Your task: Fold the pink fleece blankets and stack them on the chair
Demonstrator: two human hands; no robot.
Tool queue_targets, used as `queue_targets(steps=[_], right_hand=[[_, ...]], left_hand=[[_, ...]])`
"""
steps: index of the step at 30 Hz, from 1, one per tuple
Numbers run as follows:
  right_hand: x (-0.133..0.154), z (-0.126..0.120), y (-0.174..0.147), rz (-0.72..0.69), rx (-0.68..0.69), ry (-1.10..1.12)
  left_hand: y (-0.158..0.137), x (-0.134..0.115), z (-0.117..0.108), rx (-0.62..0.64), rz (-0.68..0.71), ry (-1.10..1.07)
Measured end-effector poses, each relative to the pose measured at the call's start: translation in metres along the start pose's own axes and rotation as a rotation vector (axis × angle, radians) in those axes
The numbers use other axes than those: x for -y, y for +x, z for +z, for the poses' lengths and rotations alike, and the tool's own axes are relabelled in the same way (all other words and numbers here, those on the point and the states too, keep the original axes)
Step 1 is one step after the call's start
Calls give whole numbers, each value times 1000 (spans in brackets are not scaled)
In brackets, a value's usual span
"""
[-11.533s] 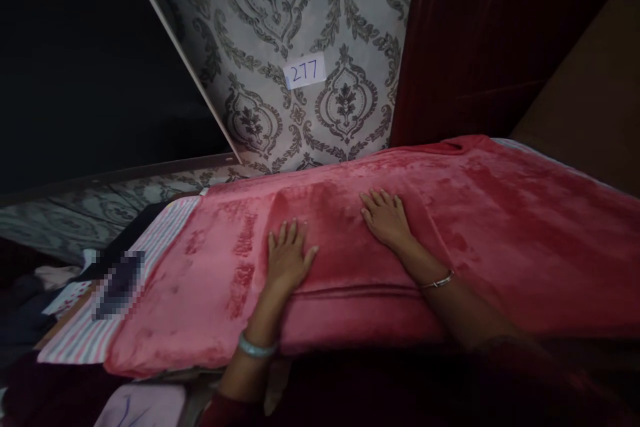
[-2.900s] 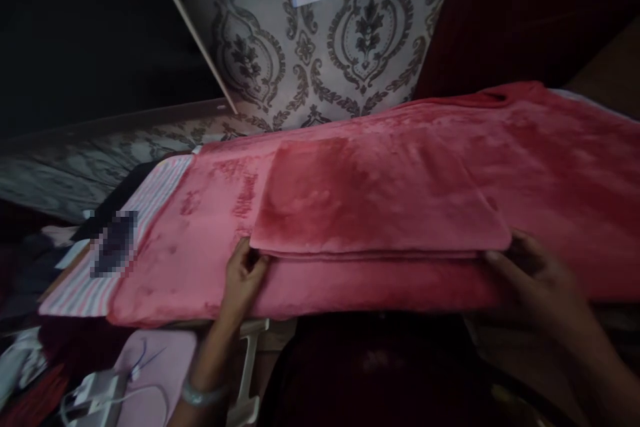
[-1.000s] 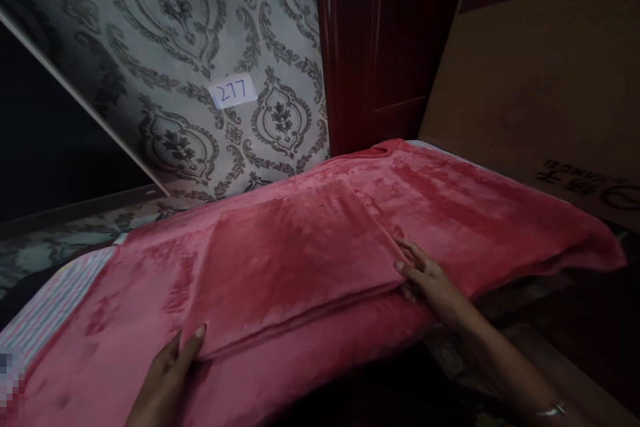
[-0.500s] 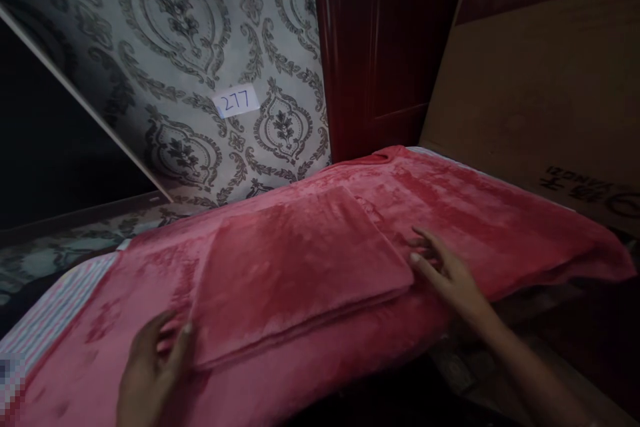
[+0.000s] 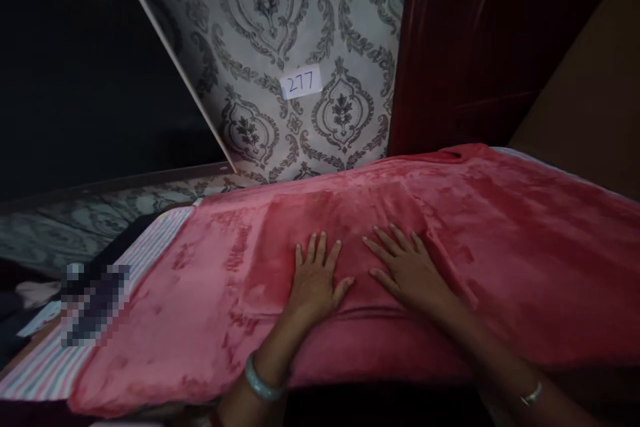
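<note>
A folded red plush cloth (image 5: 273,247) lies flat on a larger pink-red plush blanket (image 5: 515,260). My left hand (image 5: 315,280) rests palm down on the front part of the folded cloth, its fingers spread. To its right, my right hand (image 5: 407,267) also lies flat on the same cloth with fingers apart. Neither hand grasps anything. A pale bangle (image 5: 260,380) circles my left wrist, and a thin silver bracelet (image 5: 531,395) is on my right.
Under the blanket, a striped cloth (image 5: 155,240) shows at the left. A dark screen (image 5: 90,80) leans at the far left. Behind are patterned wallpaper (image 5: 345,20) with a paper marked 277 (image 5: 301,82), a dark red door (image 5: 465,33) and a cardboard box (image 5: 590,93) at right.
Both hands have moved from the folded cloth's left and right edges onto its top and flattened out. The camera view has shifted to the left.
</note>
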State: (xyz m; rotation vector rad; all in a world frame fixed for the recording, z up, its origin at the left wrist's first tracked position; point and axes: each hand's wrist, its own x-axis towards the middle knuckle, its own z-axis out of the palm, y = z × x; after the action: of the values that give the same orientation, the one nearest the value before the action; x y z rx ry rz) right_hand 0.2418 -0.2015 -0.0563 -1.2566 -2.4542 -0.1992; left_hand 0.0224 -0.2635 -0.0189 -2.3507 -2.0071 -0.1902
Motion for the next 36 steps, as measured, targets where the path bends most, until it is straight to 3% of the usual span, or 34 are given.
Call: queue_targets(steps=[3, 9, 16, 20, 23, 25, 28, 32, 36], right_hand=[[-2, 4, -5, 16, -10, 12], [-2, -1, -3, 31, 22, 71], [-10, 5, -6, 42, 50, 138], [-39, -18, 3, -65, 227, 290], [-59, -50, 39, -73, 222, 353], [-64, -69, 80, 3, 108, 310], [-59, -81, 142, 158, 88, 224], [-48, -57, 178, 433, 150, 105], [-51, -3, 156, 486, 204, 58]], left_hand=[[-4, 1, 4, -6, 5, -17], [-7, 5, -9, 24, -25, -76], [-57, 54, -18, 49, -323, 80], [-73, 83, -40, 150, -455, 77], [-43, 91, -66, 97, -408, 50], [-1, 88, -82, 38, -316, 11], [76, 77, -97, 41, -262, -18], [146, 72, -86, 40, -308, -23], [155, 86, -42, 66, -372, -23]])
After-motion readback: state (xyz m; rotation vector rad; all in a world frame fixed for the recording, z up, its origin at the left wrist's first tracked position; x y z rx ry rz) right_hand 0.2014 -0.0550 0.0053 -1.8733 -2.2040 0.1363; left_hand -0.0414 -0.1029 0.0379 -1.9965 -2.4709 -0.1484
